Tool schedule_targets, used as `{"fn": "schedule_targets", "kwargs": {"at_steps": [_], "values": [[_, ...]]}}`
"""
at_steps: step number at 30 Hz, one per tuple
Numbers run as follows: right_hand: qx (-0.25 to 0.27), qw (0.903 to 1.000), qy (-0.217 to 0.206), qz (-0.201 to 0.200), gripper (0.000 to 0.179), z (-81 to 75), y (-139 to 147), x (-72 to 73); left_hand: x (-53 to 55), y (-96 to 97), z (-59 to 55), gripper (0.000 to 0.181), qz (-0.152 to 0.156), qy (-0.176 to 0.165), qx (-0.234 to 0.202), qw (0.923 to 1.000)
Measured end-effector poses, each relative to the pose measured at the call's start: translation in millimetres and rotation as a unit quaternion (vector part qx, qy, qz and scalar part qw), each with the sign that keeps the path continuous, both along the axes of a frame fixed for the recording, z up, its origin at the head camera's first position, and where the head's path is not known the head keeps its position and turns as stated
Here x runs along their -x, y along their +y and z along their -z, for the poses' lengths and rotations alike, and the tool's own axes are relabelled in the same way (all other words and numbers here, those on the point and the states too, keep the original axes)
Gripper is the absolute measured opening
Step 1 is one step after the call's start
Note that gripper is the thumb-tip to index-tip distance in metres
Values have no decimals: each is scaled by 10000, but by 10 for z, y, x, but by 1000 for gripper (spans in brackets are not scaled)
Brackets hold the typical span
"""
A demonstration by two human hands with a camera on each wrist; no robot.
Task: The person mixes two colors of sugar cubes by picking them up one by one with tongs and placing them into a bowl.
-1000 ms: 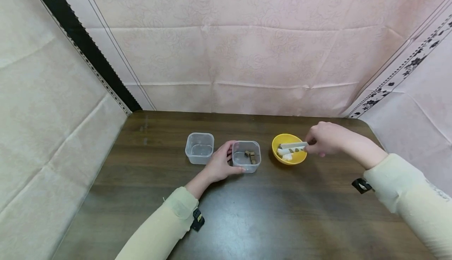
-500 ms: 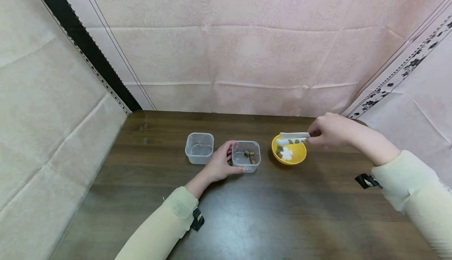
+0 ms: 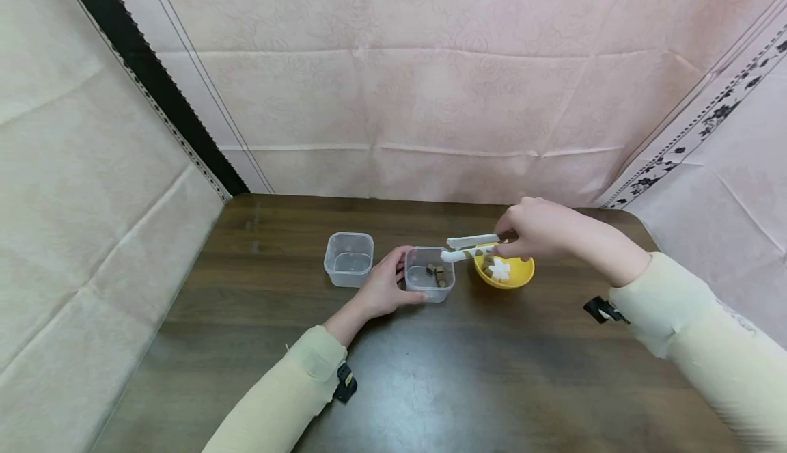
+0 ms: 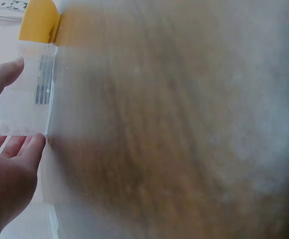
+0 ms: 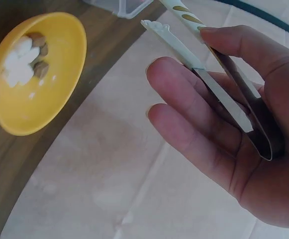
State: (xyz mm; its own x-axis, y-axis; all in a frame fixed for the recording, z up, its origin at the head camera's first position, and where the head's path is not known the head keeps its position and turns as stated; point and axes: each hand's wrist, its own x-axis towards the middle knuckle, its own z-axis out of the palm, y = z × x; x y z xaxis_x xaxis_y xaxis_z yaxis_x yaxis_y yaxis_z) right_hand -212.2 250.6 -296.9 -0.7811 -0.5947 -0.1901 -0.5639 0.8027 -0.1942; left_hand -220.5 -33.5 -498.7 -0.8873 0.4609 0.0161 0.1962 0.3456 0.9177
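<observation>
My left hand [image 3: 387, 282] holds a small clear plastic container [image 3: 428, 293], thumb at its near side and fingers at its left and back. Several brown cubes [image 3: 439, 272] lie inside that container. Pinched in my right hand [image 3: 541, 229] is a pair of white-armed tongs [image 5: 181, 52] with a metal spring end. Their tips stand apart, and nothing shows between them; they reach to the container's upper right rim. Below the right hand sits a yellow bowl [image 3: 519, 273] with white pieces [image 5: 20, 62] and a few brown cubes [image 5: 41, 69].
A second clear container [image 3: 348, 277] stands just left of my left hand. All of these rest on a dark wooden table [image 3: 393, 385]. Pale patterned cloth [image 3: 393, 111] hangs behind the table and along its sides.
My right hand lifts the tongs up out of the yellow bowl, then carries them left toward the container. The left hand and its container stay where they are.
</observation>
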Motion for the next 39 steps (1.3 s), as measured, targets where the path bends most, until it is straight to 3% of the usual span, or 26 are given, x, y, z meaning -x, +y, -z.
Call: {"fn": "schedule_targets", "kwargs": {"at_steps": [6, 17, 27, 39], "values": [[-137, 9998, -133, -92, 23, 34, -182, 53, -2, -2, -2, 90, -4, 3, -17, 10000], [-481, 9974, 367, -398, 29, 126, -388, 152, 5, -9, -6, 91, 23, -13, -47, 10000], [-999, 9949, 44, -102, 29, 162, -539, 241, -2, -22, -17, 91, 14, -69, -25, 10000], [-1696, 9851, 239, -170, 27, 237, -774, 236, 8, -31, -7, 90, 36, -93, 11, 9999]]}}
